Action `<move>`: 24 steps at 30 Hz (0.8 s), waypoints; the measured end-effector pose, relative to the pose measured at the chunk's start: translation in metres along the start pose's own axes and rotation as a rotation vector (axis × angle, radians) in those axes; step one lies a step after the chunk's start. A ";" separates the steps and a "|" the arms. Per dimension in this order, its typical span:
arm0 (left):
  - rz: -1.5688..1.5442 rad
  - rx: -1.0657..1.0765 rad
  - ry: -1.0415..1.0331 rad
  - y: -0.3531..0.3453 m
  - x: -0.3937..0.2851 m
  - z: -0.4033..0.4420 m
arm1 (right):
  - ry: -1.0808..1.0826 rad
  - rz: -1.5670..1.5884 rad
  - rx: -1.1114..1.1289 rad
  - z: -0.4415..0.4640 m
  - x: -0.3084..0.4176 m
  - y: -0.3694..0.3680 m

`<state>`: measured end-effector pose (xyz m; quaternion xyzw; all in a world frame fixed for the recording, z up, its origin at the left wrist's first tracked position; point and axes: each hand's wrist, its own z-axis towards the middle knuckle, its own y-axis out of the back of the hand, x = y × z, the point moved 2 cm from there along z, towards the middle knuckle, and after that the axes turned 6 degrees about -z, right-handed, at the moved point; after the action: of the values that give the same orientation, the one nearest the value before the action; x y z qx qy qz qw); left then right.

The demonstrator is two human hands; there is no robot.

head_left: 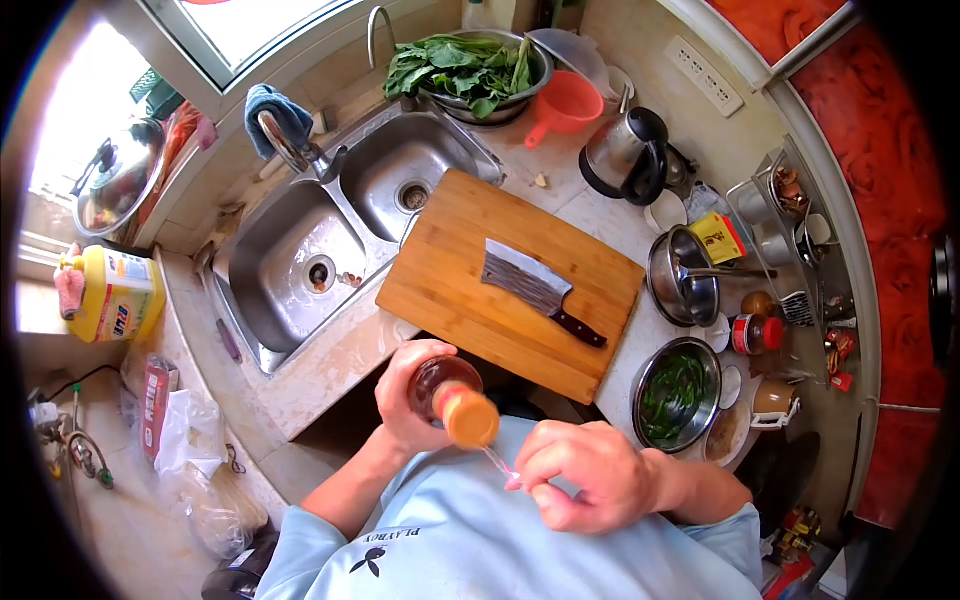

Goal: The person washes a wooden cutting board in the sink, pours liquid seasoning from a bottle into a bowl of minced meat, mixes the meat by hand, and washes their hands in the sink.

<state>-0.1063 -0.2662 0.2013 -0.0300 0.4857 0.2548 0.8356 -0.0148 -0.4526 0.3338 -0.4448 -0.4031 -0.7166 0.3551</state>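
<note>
In my left hand (405, 398) is a dark bottle (440, 385) with an orange cap (470, 418), tilted in front of my chest. A thin clear strip (497, 460) runs from beside the cap to my right hand (585, 475), whose fingers pinch its end. Beyond my hands a wooden cutting board (450, 270) reaches over the sink's edge. A cleaver (525, 280) lies flat on it, its dark handle towards the right.
A double sink (290, 270) is at the left, a bowl of leafy greens (465, 70) behind it. Right of the board stand a kettle (625, 150), metal bowls (685, 275) and a bowl of cut greens (677, 395). A yellow jug (115, 295) stands far left.
</note>
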 end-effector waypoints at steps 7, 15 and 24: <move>-0.063 -0.036 0.351 -0.017 -0.013 0.000 | -0.068 -0.079 -0.356 0.000 -0.023 0.007; 0.034 -0.017 0.283 -0.022 -0.017 0.013 | -0.143 -0.761 -0.344 0.018 -0.022 0.011; 0.260 -0.058 0.319 -0.031 -0.013 0.020 | -0.068 -1.132 -0.271 0.023 -0.033 0.006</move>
<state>-0.0812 -0.2929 0.2169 -0.0310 0.6041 0.3663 0.7071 0.0099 -0.4295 0.3117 -0.2242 -0.4940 -0.8254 -0.1563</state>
